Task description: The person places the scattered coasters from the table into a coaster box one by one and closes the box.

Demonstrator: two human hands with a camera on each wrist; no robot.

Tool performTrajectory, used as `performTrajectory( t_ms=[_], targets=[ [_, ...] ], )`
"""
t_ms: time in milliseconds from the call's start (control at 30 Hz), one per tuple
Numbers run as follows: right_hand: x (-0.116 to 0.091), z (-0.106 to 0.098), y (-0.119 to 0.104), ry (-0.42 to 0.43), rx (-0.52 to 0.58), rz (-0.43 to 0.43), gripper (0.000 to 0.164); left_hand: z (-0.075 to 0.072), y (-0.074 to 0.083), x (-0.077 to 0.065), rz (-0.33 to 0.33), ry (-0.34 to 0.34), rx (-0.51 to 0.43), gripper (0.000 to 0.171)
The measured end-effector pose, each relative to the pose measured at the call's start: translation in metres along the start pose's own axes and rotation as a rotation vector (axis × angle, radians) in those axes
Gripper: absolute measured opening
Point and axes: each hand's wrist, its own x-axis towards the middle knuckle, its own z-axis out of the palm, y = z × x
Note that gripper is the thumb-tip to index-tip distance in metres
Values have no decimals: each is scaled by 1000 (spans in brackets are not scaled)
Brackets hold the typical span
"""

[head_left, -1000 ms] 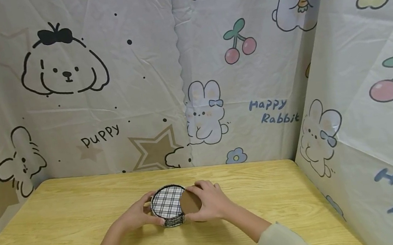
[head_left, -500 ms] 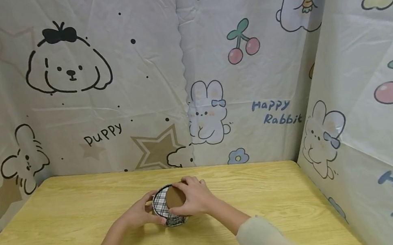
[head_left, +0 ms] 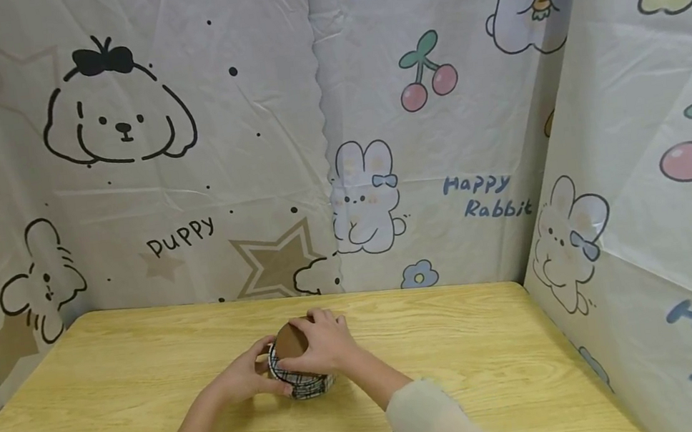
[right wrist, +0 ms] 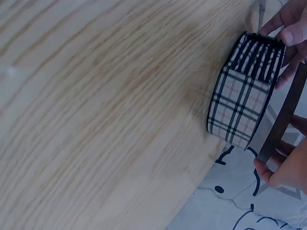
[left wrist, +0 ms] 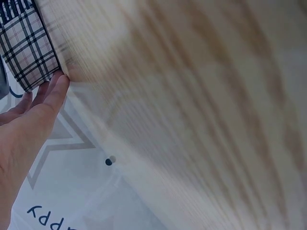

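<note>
A round, plaid-covered box [head_left: 310, 387] rests on the wooden table, its side patterned in black and white check. My left hand [head_left: 244, 380] grips the box from the left, thumb at the front and fingers behind. Above the box, my right hand [head_left: 325, 348] holds a flat, round brown disc [head_left: 290, 342] by its edge. In the right wrist view the disc shows a thick brown rim and stands a small gap above the plaid box [right wrist: 240, 108]. Part of the plaid side there is gathered in dark and light folds. The disc hides most of the box's top.
The light wooden table [head_left: 466, 352] spreads around both hands. Behind and to the right hang cloth curtains [head_left: 243, 113] printed with puppies, rabbits and cherries, meeting the table's back and right edges.
My right hand has carried the brown disc leftward from beside the box to above it, covering most of its plaid top. My left hand stays at the box.
</note>
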Motion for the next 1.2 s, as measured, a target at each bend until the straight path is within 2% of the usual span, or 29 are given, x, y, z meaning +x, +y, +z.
performTrajectory(
  t_ms=[200,567,1200],
  targets=[
    [3,7,-7,-5,-2,-2,76,1,0,1,-31,7,-22,108],
    [2,15,-10,-1,-8,18,77,0,1,2,-11,-18,-60,107],
    [2,20,-10,-14,-23,41,76,-1,-3,2,3,-27,-65,104]
  ],
)
